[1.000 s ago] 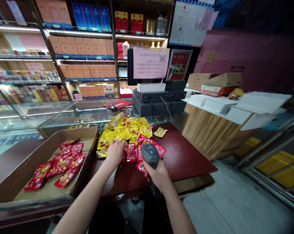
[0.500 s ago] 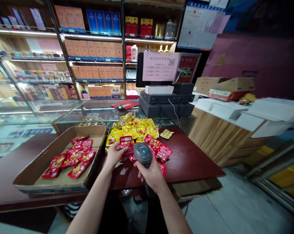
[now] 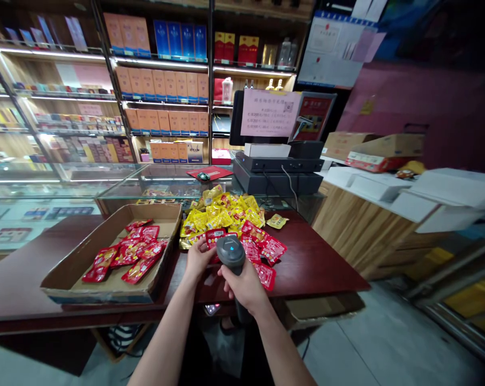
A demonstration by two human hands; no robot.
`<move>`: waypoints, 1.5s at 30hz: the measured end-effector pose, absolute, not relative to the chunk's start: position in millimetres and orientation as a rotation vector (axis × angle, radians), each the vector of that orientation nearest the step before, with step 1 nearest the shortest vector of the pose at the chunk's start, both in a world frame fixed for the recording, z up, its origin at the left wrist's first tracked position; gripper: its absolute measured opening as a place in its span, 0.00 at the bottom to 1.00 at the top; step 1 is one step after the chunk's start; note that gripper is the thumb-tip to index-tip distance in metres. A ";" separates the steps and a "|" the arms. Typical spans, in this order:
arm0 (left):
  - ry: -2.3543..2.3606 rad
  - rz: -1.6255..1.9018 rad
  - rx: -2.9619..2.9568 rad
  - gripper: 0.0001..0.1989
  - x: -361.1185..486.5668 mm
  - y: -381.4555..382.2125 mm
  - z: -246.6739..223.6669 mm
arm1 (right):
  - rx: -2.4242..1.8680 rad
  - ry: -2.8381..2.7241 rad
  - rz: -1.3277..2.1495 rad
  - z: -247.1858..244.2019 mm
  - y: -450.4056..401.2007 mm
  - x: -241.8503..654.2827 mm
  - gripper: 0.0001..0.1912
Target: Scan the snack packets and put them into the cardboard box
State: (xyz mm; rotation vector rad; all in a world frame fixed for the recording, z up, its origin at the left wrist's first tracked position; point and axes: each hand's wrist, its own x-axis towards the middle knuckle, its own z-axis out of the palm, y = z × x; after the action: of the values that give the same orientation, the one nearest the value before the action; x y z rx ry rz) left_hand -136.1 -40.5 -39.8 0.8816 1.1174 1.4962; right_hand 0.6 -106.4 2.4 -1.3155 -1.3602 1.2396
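My left hand [image 3: 199, 260] pinches a red packet [image 3: 215, 235] with a barcode showing near its top. Wrapped round the handle of a dark grey barcode scanner [image 3: 231, 251] is my right hand [image 3: 242, 281]; a blue light glows on the scanner's head, which is close to the red packet and covers part of it. More red packets [image 3: 272, 249] lie to the right of the scanner on the dark red table. Behind them is a heap of yellow packets [image 3: 218, 214]. On the left, a shallow cardboard box [image 3: 71, 289] holds several red packets [image 3: 135, 252].
A glass counter [image 3: 165, 177] stands behind the table, with a monitor bearing a paper sign [image 3: 268, 112] over black equipment [image 3: 276, 174]. White boxes [image 3: 379, 185] cover the wooden cabinet at right. A single yellow packet [image 3: 277, 221] lies near the heap.
The view has shifted slightly. My right hand has moved the scanner left, nearer the held packet, and it now overlaps the packet. My left hand still grips that packet, which sits lower behind the scanner.
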 end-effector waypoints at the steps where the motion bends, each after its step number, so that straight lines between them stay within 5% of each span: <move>1: 1.128 1.497 0.877 0.23 -136.1 -40.0 -39.7 | -1.315 -1.365 1.236 2.7 -106.9 0.8 0.12; 21: 1.128 1.545 0.969 0.25 -149.7 -46.0 -29.0 | -1.309 -1.346 1.198 8.6 -108.6 8.6 0.11; 37: 1.794 1.976 1.154 0.26 -317.3 -89.3 40.2 | -1.201 -1.448 1.281 8.1 -90.9 -24.5 0.16; 45: 1.746 1.798 1.286 0.19 -266.7 -68.4 30.2 | -1.201 -1.430 1.285 10.0 -84.5 -14.7 0.15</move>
State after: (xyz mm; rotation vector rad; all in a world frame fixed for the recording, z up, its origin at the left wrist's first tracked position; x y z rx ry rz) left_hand -266.7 -68.4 30.2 1.2861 1.7457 1.7978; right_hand -14.7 -84.5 10.0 -1.2007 -1.4303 1.2855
